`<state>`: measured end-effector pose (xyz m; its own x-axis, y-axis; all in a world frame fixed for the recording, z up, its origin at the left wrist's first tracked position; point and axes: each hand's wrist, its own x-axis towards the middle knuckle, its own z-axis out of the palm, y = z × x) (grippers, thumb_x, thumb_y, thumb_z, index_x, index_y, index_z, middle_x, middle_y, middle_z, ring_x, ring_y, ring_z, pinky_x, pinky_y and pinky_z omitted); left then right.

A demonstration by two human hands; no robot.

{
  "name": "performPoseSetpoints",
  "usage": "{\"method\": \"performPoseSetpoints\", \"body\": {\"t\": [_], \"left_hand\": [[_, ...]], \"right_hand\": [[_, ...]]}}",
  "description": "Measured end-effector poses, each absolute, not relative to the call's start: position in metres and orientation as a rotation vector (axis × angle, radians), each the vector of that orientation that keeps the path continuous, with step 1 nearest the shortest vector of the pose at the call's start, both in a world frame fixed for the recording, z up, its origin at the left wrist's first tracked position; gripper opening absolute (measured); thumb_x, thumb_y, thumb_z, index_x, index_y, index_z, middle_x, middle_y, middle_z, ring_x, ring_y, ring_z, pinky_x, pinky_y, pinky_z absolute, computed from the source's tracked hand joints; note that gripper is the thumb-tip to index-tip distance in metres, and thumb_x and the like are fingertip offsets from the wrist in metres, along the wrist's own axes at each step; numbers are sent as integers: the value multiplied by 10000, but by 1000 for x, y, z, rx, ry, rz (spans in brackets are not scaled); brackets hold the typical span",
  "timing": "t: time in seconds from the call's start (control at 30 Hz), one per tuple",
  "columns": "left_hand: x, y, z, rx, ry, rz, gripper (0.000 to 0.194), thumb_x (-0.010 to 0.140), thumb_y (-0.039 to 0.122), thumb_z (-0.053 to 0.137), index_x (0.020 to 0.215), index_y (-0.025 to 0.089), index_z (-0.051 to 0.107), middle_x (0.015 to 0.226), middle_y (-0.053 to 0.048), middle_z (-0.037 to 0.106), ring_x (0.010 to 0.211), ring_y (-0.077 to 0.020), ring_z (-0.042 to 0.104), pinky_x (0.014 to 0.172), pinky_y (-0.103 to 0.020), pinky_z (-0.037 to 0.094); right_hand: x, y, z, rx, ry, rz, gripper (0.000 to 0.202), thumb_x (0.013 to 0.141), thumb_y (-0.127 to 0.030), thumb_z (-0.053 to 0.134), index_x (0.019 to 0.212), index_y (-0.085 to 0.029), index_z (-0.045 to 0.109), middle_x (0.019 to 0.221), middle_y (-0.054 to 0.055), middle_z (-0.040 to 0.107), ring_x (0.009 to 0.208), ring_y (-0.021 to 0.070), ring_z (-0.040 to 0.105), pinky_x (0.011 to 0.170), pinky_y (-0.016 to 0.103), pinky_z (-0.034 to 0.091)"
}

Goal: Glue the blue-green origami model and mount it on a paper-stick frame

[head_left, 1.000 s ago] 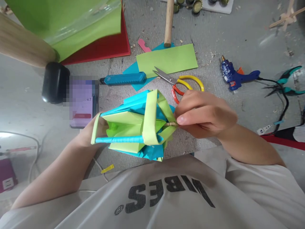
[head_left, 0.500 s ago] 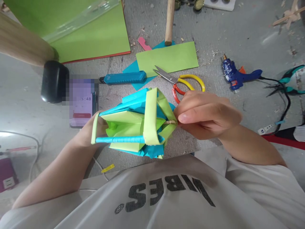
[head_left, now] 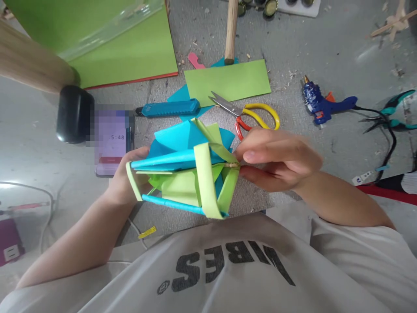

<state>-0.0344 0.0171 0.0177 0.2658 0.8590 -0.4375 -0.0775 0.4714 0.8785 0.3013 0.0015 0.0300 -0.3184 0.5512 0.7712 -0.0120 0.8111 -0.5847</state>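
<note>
A blue and light green paper craft (head_left: pixel 177 184) is held up in front of my chest. Its frame has rolled blue paper tubes and folded green strips, with folded paper blades (head_left: pixel 179 139) inside. A thin wooden stick (head_left: pixel 230 165) shows at its right end, where the green strips meet. Around the left end my left hand (head_left: pixel 122 180) is closed, its fingers partly hidden behind the paper. My right hand (head_left: pixel 280 161) pinches the stick's end between thumb and fingers. Just beyond that hand lie scissors (head_left: pixel 257 114) with one yellow and one red handle.
A blue utility knife (head_left: pixel 171 108) and a green paper strip (head_left: pixel 228 81) lie past the craft. At the left are a phone (head_left: pixel 112 139), a black case (head_left: pixel 75 114) and green sheets (head_left: pixel 130 48). A glue gun (head_left: pixel 325 102) and pliers (head_left: pixel 394 115) are at the right.
The paper craft has rolled about its length, its near tube swinging lower toward my chest. More of the blue blades now shows on the far side. Both hands still hold it.
</note>
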Motion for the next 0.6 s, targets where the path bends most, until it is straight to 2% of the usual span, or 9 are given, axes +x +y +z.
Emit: {"method": "performPoseSetpoints", "body": {"t": [0.07,0.17,0.37,0.47,0.6], "left_hand": [[-26,18,28,814,1111,740,385,601,501,1140,750,245,895,661,-39,801,536,-197,747,513,-315,680],[-15,19,37,856,1065,816,472,476,568,1190,719,281,905,642,-10,815,457,-149,703,495,-278,672],[-8,18,42,932,1090,846,490,472,631,1178,695,294,899,571,6,773,400,-123,651,430,-232,616],[-10,17,42,983,1124,837,493,503,649,1163,697,285,892,588,-1,779,454,-146,704,481,-243,645],[-13,17,40,1006,1170,826,561,475,698,1154,707,265,882,618,-1,799,496,-135,728,528,-214,648]], "right_hand": [[301,0,30,-397,-1819,611,466,1002,-68,779,1462,-139,747,1148,130,857,1031,235,891,920,341,783],[300,-2,31,-423,-1831,608,470,1020,-59,769,1484,-130,735,1157,135,858,1075,247,892,953,374,788],[302,2,29,-363,-1835,625,443,1030,-75,794,1464,-133,730,1145,123,866,1062,205,894,954,336,777],[303,2,31,-386,-1857,612,410,1046,-110,792,1446,-164,722,1155,86,870,1064,176,885,947,313,772],[304,1,34,-421,-1852,606,346,1025,-100,798,1362,-145,738,1107,100,872,1026,191,881,922,322,770]]}}
